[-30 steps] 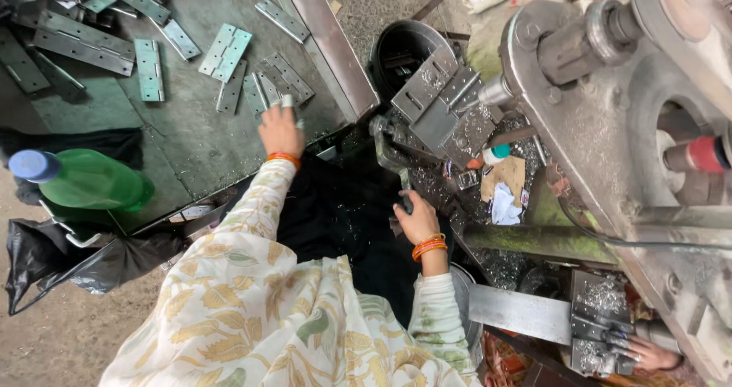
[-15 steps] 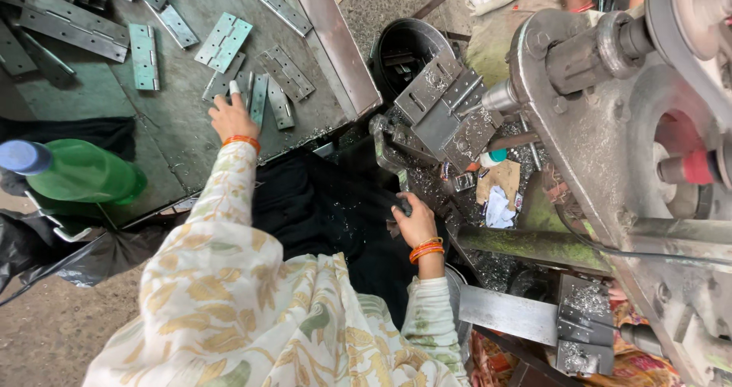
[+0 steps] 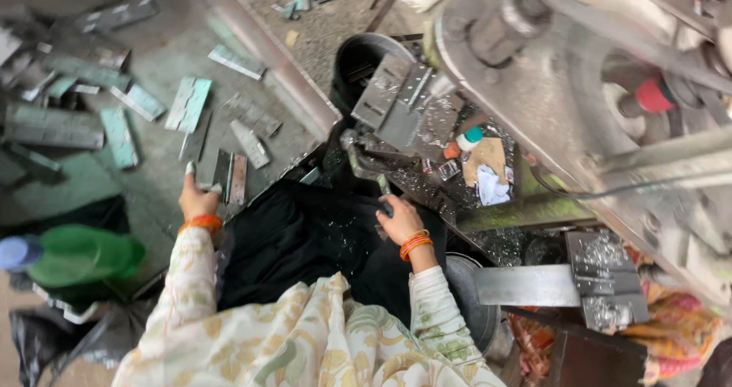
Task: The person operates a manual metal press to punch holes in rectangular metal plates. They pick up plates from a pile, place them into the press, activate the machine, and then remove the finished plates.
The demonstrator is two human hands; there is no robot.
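Hinges lying scattered on the counter (image 3: 164, 59) are what we are reaching into: our left hand (image 3: 197, 196), having slid back from farther up, is now closing on a flat hinge plate (image 3: 207, 170) near the counter's front edge. Our right hand (image 3: 400, 221) is still gripping the dark handle (image 3: 381, 185) beside the press (image 3: 549, 89). Room is lying open left; machinery is crowding the right.

**Soft daylight, smeared by motion**

Even, diffuse light is falling from above, casting only faint shadows. Motion blur is smearing the metal plates (image 3: 53, 126) at upper left and the machine (image 3: 610, 74) at right. The green bottle (image 3: 80, 256) is reading soft. The black cloth (image 3: 297, 242) is swallowing detail.
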